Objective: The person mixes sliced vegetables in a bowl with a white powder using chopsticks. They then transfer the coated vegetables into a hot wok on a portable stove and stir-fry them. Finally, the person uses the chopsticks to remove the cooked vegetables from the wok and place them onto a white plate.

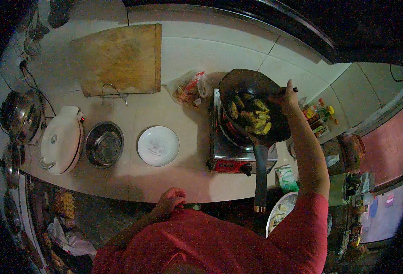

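Note:
A dark frying pan (237, 80) is over the portable stove (234, 156), its long handle (261, 178) running toward me and past the counter edge. Browned, yellowish pieces of food (258, 121) lie in it, mostly bunched toward the near right side. At the pan's far right my right hand (290, 97) grips a short dark handle (294, 89); its other end blends into the dark pan, so I cannot tell what it belongs to. My left hand (173, 198) is held before my body at the counter edge, fingers curled, nothing visible in it.
Left of the stove stand a white plate (158, 146), a metal bowl (105, 144) and a white lidded electric appliance (62, 140). Behind are a wooden cutting board (122, 61) and a plastic bag (189, 90). Bottles (318, 114), a green-white packet (287, 178) and a food bowl (280, 212) sit right.

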Demonstrator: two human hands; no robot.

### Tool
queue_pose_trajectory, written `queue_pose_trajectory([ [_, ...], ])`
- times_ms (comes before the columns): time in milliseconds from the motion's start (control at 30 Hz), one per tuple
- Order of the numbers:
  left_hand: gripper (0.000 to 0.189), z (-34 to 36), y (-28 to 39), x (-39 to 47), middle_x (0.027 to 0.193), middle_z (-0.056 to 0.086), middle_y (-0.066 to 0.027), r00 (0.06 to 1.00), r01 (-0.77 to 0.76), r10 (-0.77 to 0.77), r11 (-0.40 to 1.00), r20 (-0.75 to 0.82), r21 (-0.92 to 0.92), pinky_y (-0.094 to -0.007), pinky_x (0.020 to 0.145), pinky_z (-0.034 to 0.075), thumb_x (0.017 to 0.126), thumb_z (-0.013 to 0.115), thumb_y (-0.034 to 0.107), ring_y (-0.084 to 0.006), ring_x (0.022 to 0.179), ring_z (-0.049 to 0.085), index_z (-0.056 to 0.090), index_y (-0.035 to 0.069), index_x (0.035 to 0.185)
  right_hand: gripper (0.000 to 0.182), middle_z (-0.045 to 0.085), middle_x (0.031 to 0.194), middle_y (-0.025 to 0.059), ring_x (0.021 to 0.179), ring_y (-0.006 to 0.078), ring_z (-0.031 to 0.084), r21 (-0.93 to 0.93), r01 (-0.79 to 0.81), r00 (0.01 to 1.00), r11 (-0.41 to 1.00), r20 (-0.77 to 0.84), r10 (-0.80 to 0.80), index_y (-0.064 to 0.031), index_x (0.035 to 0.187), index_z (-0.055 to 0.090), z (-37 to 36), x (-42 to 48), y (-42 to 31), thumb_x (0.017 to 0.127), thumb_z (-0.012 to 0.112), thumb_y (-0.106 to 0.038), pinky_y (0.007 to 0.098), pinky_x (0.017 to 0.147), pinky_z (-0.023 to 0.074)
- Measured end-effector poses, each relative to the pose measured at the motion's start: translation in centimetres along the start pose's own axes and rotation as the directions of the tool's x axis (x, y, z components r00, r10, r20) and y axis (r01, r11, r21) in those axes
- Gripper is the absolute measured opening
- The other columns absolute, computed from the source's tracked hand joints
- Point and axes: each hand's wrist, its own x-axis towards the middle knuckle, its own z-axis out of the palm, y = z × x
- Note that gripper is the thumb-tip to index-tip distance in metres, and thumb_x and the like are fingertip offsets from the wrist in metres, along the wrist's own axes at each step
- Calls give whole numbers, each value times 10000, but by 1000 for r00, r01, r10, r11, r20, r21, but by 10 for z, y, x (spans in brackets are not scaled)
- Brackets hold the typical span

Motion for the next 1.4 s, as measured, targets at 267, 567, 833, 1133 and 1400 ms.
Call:
queue_pose_trajectory([
  [267, 232, -4, -12, 5, 918, 543, -70, 990, -125, 122, 991, 70, 47, -286, 673, 467, 798, 539, 101, -157, 804, 551, 477, 28, 1009, 523, 513, 682, 94, 574, 230, 594, -301, 199, 979, 933, 12, -206, -35, 780, 479, -17, -4, -26, 817, 431, -555, 344, 509, 491],
  [567, 267, 1, 0, 2, 979, 529, -91, 994, -79, 78, 997, 72, 3, -282, 669, 465, 804, 528, 126, -171, 832, 546, 463, 18, 1040, 486, 510, 669, 71, 616, 179, 570, -643, 400, 916, 653, 306, -259, -2, 812, 485, 6, -88, -66, 860, 415, -480, 316, 578, 466],
  [833, 358, -7, -14, 17, 1030, 511, -99, 988, -17, 9, 999, 153, 49, -302, 700, 470, 780, 556, 176, -182, 850, 549, 449, 2, 1074, 473, 480, 1123, 116, 960, 214, 500, -539, 216, 949, 814, 313, -45, -30, 1202, 425, -56, -55, -15, 903, 372, -393, 327, 708, 484],
  [1133, 392, 5, -1, 12, 1012, 525, -112, 990, -38, 21, 991, 138, 128, -311, 705, 473, 774, 564, 194, -192, 822, 571, 443, -9, 1087, 435, 511, 817, 109, 698, 217, 572, -337, 299, 954, 893, 99, -283, -17, 891, 467, -87, -22, 26, 847, 467, -450, 347, 633, 518],
  [1400, 384, 5, 1, 11, 1012, 526, -122, 993, -32, 23, 996, 114, 80, -312, 692, 476, 783, 551, 192, -196, 824, 569, 438, -12, 1088, 425, 529, 828, 120, 666, 233, 593, -199, 3, 1000, 980, -4, -4, 18, 1073, 413, -98, -30, -6, 801, 588, -258, 349, 616, 530],
])
